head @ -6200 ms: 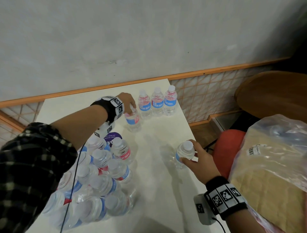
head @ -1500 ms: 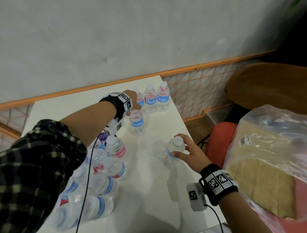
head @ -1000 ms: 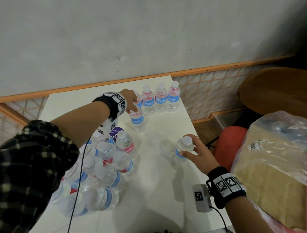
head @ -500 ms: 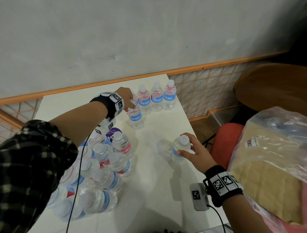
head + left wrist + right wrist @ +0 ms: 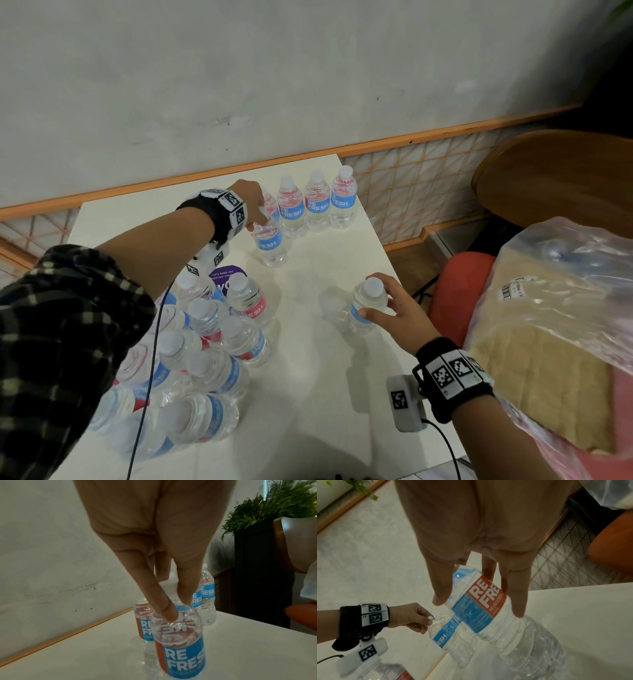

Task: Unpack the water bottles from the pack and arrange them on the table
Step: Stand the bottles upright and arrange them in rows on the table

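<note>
The left hand [image 5: 251, 202] pinches a bottle top [image 5: 262, 224] at frame centre; the right hand [image 5: 399, 313] grips another bottle [image 5: 364, 308] on the bench [image 5: 325, 377].

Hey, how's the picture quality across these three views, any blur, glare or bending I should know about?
Head view: dim and soft, wall trim bowed by the wide lens, faint shadows on the table. Left wrist view: left hand close and soft, small glints on its bottle. Right wrist view: right hand looms large, its bottle label sharp.
</note>
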The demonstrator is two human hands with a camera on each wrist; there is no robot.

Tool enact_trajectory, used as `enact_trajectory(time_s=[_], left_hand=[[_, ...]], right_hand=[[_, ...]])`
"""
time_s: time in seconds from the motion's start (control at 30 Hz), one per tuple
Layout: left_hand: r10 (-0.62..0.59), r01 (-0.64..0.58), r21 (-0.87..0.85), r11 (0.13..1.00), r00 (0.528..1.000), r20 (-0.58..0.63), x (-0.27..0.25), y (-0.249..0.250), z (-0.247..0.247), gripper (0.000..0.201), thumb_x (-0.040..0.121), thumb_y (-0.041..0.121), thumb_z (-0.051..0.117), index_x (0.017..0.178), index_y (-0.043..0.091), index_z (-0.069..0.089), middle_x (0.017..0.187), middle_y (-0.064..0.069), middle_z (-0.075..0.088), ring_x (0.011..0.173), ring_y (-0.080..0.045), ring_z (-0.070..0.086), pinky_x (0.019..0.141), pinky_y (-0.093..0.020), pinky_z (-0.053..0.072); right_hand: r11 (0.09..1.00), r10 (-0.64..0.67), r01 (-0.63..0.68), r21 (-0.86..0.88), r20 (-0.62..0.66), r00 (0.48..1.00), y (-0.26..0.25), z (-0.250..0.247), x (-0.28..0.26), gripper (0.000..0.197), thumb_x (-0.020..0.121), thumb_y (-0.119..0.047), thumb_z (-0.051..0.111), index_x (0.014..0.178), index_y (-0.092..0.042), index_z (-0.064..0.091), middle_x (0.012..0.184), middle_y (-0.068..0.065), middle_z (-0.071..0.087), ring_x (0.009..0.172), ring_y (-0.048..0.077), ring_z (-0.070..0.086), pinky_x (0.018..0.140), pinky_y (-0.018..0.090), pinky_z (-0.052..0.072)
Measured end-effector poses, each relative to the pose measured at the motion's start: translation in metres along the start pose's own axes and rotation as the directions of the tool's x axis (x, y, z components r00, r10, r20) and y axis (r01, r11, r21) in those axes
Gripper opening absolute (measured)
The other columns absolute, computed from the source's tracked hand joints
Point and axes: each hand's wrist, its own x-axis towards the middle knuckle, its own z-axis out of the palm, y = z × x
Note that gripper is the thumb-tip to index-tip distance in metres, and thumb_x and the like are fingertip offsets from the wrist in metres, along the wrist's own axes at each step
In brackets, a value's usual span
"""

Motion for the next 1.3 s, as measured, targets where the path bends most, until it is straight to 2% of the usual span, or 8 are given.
enact_trajectory(time_s=[0.23,0.43,0.6,0.77,0.87,1.0,1.1,1.3], left_hand=[[-0.002,0.002,-0.004,1.000,1.000,0.006,-0.001,-0.001,0.003,0.050,0.084,0.026,0.071,0.125,0.003,0.055,0.096,-0.012,0.069,0.083,-0.025,0.070,0.073,-0.029,0.051],[0.182,-0.115,0.432,0.895,0.976,-0.117,-0.043,0.030,-0.007,0.058,0.083,0.042,0.067,0.126,0.010,0.044,0.122,-0.012,0.043,0.094,-0.029,0.059,0.065,-0.034,0.042],[0.625,-0.642,0.183,0.745,0.767,0.145,-0.100,0.097,0.022,0.063,0.079,0.043,0.069,0.133,0.024,0.043,0.124,-0.004,0.044,0.101,-0.024,0.056,0.078,-0.033,0.045],[0.714,-0.774,0.117,0.622,0.622,0.321,-0.112,0.133,0.054,0.045,0.080,0.039,0.069,0.122,0.029,0.056,0.099,0.002,0.047,0.105,-0.019,0.052,0.080,-0.030,0.045],[0.706,-0.755,0.190,0.628,0.655,0.269,-0.105,0.134,0.053,0.032,0.086,0.026,0.064,0.117,0.017,0.061,0.105,-0.007,0.059,0.101,-0.023,0.054,0.074,-0.027,0.036],[0.634,-0.676,0.187,0.713,0.735,0.242,-0.093,0.121,0.044,0.023,0.083,0.021,0.065,0.103,0.010,0.063,0.084,-0.001,0.062,0.083,-0.022,0.055,0.067,-0.024,0.035],[0.538,-0.584,0.159,0.796,0.803,0.255,-0.082,0.105,0.035,0.018,0.080,0.020,0.068,0.096,0.013,0.062,0.062,0.008,0.051,0.069,-0.018,0.056,0.059,-0.022,0.038],[0.404,-0.451,0.164,0.877,0.878,0.255,-0.063,0.071,0.017,0.014,0.082,0.018,0.066,0.093,0.014,0.059,0.056,0.008,0.051,0.050,-0.009,0.050,0.048,-0.019,0.038]], right_hand=[[1.000,0.007,-0.007,0.001,-0.005,1.000,0.000,0.000,0.000,0.050,0.077,-0.016,0.076,0.116,-0.037,0.052,0.109,-0.025,0.058,0.106,0.000,0.054,0.101,0.031,0.044],[1.000,0.025,-0.025,0.005,-0.002,1.000,0.000,0.001,0.001,0.051,0.077,-0.016,0.076,0.116,-0.037,0.052,0.109,-0.026,0.058,0.104,-0.001,0.055,0.099,0.030,0.045],[0.997,0.079,-0.078,0.019,-0.045,0.996,0.001,0.003,0.003,0.054,0.074,-0.022,0.078,0.117,-0.036,0.049,0.110,-0.019,0.058,0.108,0.009,0.057,0.096,0.031,0.047],[0.980,0.197,-0.197,0.004,-0.079,0.977,-0.001,0.005,0.001,0.065,0.071,-0.029,0.080,0.124,-0.020,0.044,0.120,-0.010,0.055,0.116,0.014,0.054,0.089,0.025,0.045],[0.951,0.278,-0.285,-0.117,-0.074,0.958,0.000,0.002,-0.004,0.072,0.067,-0.037,0.083,0.126,-0.014,0.049,0.122,-0.005,0.056,0.112,0.014,0.056,0.091,0.030,0.049],[0.871,0.428,-0.364,-0.330,0.149,0.891,-0.013,0.003,-0.008,0.040,0.071,-0.038,0.079,0.099,-0.013,0.064,0.100,0.003,0.064,0.089,0.020,0.065,0.076,0.036,0.059],[0.883,0.406,-0.287,-0.372,0.297,0.864,-0.030,0.018,-0.007,0.027,0.077,-0.031,0.075,0.097,-0.015,0.064,0.092,0.004,0.065,0.082,0.018,0.064,0.070,0.031,0.059],[0.916,0.223,0.009,-0.400,0.529,0.819,-0.074,0.075,0.017,0.034,0.082,-0.029,0.070,0.115,-0.025,0.060,0.090,0.001,0.061,0.070,0.010,0.055,0.068,0.021,0.048]])
